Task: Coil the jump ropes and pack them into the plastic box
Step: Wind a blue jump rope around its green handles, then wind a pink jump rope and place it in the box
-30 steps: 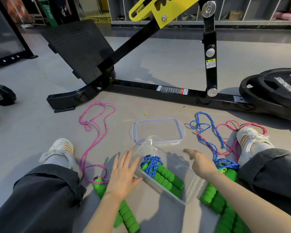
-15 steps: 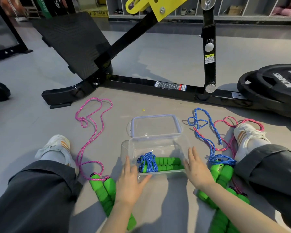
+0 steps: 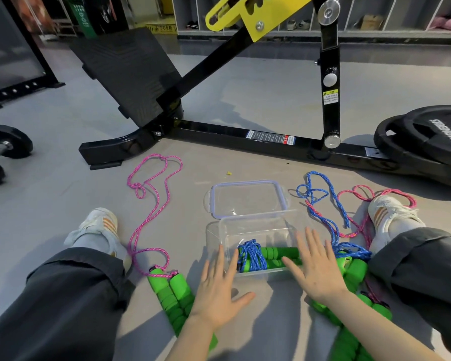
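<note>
A clear plastic box point(image 3: 258, 225) sits on the floor between my legs, holding a coiled blue jump rope point(image 3: 250, 255) with green foam handles. Its clear lid point(image 3: 248, 198) lies just behind it. My left hand point(image 3: 218, 287) is flat with fingers spread at the box's near left corner. My right hand point(image 3: 315, 267) is flat with straight fingers over the box's near right side. A loose pink rope point(image 3: 151, 204) with green handles point(image 3: 172, 295) lies to the left. Tangled blue and pink ropes point(image 3: 331, 217) lie to the right.
A black gym machine base point(image 3: 245, 134) crosses the floor behind the lid. Weight plates point(image 3: 432, 136) lie at the right, a dumbbell point(image 3: 3, 149) at the left. My legs and white shoes point(image 3: 99, 227) flank the box.
The box was tilted up a second ago and now sits flat on the floor. Both hands have flattened out at its near side, the right one moving over the box.
</note>
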The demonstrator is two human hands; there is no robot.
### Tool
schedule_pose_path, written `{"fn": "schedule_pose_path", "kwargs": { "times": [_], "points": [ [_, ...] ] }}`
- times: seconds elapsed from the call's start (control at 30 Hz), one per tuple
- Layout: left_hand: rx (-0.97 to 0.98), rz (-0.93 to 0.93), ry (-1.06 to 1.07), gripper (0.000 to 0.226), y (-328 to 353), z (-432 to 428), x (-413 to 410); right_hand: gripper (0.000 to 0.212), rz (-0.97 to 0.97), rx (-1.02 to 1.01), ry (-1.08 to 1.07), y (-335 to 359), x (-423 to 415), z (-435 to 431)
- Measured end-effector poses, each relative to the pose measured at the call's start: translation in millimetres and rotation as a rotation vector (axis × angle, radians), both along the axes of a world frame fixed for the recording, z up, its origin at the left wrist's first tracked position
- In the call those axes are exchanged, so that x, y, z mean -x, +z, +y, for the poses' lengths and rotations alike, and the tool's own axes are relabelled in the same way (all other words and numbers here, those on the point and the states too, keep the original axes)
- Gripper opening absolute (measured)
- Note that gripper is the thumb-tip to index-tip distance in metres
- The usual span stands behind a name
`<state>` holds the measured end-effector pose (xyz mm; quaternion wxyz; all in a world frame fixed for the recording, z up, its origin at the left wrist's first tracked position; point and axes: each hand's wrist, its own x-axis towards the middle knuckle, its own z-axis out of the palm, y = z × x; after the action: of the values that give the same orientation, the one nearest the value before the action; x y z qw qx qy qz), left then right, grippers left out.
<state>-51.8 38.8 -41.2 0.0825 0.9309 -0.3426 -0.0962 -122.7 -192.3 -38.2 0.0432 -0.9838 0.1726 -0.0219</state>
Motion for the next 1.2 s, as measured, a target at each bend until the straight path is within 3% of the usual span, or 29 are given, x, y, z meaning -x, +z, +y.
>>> {"fn": "schedule_pose_path", "kwargs": {
  "times": [0.1, 0.17, 0.3, 0.47, 0.57, 0.67, 0.87, 0.93, 1.0, 1.03, 1.1, 1.13, 1.2],
  "points": [
    [-0.001, -0.069, 0.059, 0.096, -5.7, 5.5, 1.2, 0.069, 0.001, 0.015, 0.177, -2.4, 0.7, 18.1],
    [0.006, -0.003, 0.139, 0.090, -7.8, 14.5, 5.4, 0.063, -0.042, 0.036, 0.283, -5.5, 0.9, 33.1],
    [0.106, -0.124, 0.315, 0.071, -10.9, 31.3, 10.2, 0.060, -0.094, 0.119, 0.459, -15.4, 0.4, 55.9],
    [-0.026, 0.112, 0.625, 0.096, -12.5, 43.7, 19.2, 0.063, -0.110, 0.145, 0.451, -27.5, -0.7, 66.5],
    [-0.110, 0.169, 0.686, 0.099, -12.3, 44.3, 26.2, 0.064, -0.102, 0.156, 0.429, -26.9, -6.2, 66.7],
    [-0.097, 0.061, 0.579, 0.098, -12.8, 49.2, 28.0, 0.065, -0.064, 0.161, 0.397, -23.6, -14.6, 65.0],
    [-0.073, 0.150, 0.126, 0.092, -16.6, 65.0, 28.7, 0.064, -0.096, 0.153, 0.346, -25.1, -29.2, 66.6],
    [-0.072, 0.137, 0.141, 0.102, -15.9, 72.3, 30.1, 0.068, -0.128, 0.200, 0.458, -24.2, -29.1, 72.3],
    [-0.060, 0.119, 0.251, 0.096, -16.0, 80.0, 32.1, 0.085, -0.118, 0.237, 0.621, -20.6, -33.0, 83.0],
    [-0.043, 0.116, 0.295, 0.081, -15.6, 82.5, 32.9, 0.082, -0.101, 0.279, 0.690, -18.5, -35.2, 89.5],
    [-0.017, 0.145, 0.322, 0.048, -9.3, 83.0, 33.5, 0.051, -0.101, 0.400, 0.830, -18.8, -38.4, 105.3],
    [0.004, 0.153, 0.311, 0.043, -7.6, 84.0, 33.2, 0.035, -0.076, 0.436, 0.881, -17.5, -40.3, 113.6],
    [0.030, 0.154, 0.280, 0.041, -6.5, 89.2, 31.4, 0.032, 0.000, 0.458, 0.910, -17.0, -46.6, 129.0]
  ]
}}
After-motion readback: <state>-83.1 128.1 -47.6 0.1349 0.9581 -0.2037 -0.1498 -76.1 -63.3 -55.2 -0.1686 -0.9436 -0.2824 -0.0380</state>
